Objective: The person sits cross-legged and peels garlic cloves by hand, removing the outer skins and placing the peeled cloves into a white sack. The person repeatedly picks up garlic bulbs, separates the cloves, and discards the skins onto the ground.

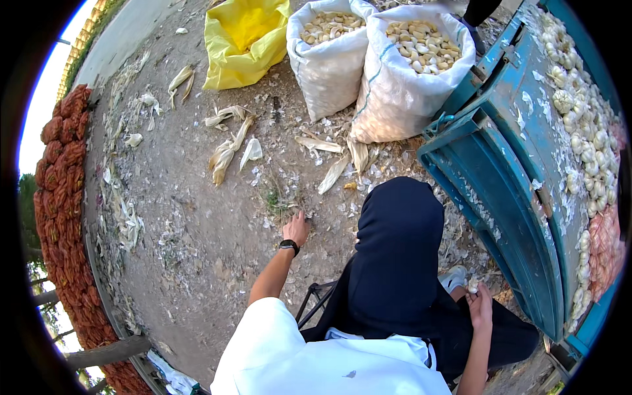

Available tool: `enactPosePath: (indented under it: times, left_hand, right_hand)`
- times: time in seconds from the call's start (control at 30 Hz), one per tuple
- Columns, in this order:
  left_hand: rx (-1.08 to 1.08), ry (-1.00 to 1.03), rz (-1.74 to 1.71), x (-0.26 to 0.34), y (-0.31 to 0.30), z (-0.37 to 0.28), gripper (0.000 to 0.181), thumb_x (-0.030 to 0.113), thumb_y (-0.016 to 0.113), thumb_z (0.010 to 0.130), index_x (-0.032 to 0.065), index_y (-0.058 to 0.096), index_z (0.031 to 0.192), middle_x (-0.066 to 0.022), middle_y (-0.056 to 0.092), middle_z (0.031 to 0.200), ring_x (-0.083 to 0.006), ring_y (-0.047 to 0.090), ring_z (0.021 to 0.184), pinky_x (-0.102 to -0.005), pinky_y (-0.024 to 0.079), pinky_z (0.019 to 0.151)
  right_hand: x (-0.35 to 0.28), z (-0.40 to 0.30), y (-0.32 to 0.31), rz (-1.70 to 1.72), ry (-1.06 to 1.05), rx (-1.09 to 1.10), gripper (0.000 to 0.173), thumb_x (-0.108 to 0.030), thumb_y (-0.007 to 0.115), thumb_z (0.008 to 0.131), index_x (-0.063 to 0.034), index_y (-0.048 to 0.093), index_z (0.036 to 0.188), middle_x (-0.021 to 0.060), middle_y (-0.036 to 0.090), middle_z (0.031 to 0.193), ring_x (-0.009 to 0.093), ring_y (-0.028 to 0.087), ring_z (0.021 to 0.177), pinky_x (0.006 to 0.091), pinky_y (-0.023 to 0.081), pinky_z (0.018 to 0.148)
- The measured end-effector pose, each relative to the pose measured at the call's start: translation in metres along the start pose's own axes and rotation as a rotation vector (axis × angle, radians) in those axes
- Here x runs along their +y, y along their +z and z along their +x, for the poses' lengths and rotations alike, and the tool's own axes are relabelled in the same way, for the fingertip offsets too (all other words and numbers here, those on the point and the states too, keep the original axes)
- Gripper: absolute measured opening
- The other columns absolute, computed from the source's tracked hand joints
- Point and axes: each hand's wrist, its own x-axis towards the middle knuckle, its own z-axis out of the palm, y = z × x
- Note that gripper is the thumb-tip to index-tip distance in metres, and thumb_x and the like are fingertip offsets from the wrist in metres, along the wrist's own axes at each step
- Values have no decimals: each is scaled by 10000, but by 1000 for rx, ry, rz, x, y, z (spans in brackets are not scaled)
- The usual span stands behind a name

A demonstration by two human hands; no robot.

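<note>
My left hand, with a dark watch on its wrist, reaches down beside my knee, over ground littered with garlic skins. Its fingers are a little apart and nothing shows in them. On the other side, my right hand holds a garlic bulb at its fingertips, near a white shoe. Beyond my dark-clothed knee stand two white woven sacks filled with garlic cloves. A yellow sack stands open to their left, with yellow material visible inside.
A blue metal trailer at the right carries garlic bulbs and a pink mesh sack. Dry husks lie on the ground. Red mesh sacks are stacked at the far left. Another person's leg shows behind the white sacks.
</note>
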Motion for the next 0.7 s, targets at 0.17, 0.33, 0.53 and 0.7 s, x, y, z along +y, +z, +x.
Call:
enactPosePath:
  times: [0.17,0.33,0.53,0.7]
  left_hand:
    - [190,289,-241,43,-95,41,230,203,502,977,58,587,1134,-186,640,987,-400,649,832,-498,513,719]
    - [930,-1,-479,62,-324,171,549,374,533,998,42,455,1428,-256,618,1212,-435,602,1108,-497,478,926]
    - [568,-74,-607,67,-341,184,383,341,569,924,19,687,1096,-201,721,1047,-358,673,1034,-430,510,907]
    - [236,164,-624,137,-288,134,371,329,577,932,-6,714,849,-100,700,696,-191,681,600,-334,545,668]
  right_hand:
    - [-1,7,5,33,15,-36,236,-202,626,989,-101,538,1183,81,634,1095,241,668,994,341,523,816]
    - [-10,5,8,55,-34,-78,216,-195,620,990,-96,539,1163,88,643,1067,252,675,969,346,525,815]
    - [-16,0,17,113,-32,-173,152,-212,611,997,-114,575,1107,63,663,1036,228,677,961,336,527,820]
    - [-61,-11,39,111,-191,-370,247,-179,566,1026,-51,558,1237,103,663,1095,224,684,989,323,546,810]
